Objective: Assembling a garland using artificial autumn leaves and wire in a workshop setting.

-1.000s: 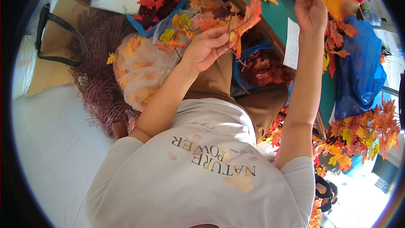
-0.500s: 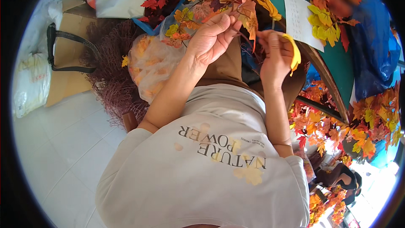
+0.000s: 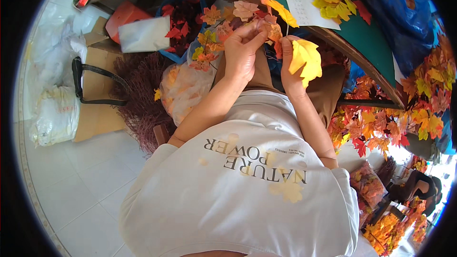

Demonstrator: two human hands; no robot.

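My left hand (image 3: 240,54) is closed in a pinch on an artificial maple leaf spray (image 3: 245,10), whose orange, pink and green-yellow leaves spread around and beyond the fingers. The thin stem inside the pinch is mostly hidden. Close beside it on the right, my right hand (image 3: 290,72) grips a yellow artificial maple leaf (image 3: 306,58), which hangs over the outer side of the hand. Another yellow leaf (image 3: 282,12) stands just above the right fingertips, with a pale stem running down toward them.
Ahead curves a green table (image 3: 376,50) with a wooden edge, bearing a paper sheet (image 3: 304,4) and a blue plastic bag (image 3: 397,16). On the left are a clear bag of leaves (image 3: 183,90), brown twiggy stems (image 3: 138,95) and a cardboard box (image 3: 102,107).
The view has shifted, showing more of the table. My right hand has turned, so the yellow leaf now faces up broadly. My left hand keeps its pinch on the spray.
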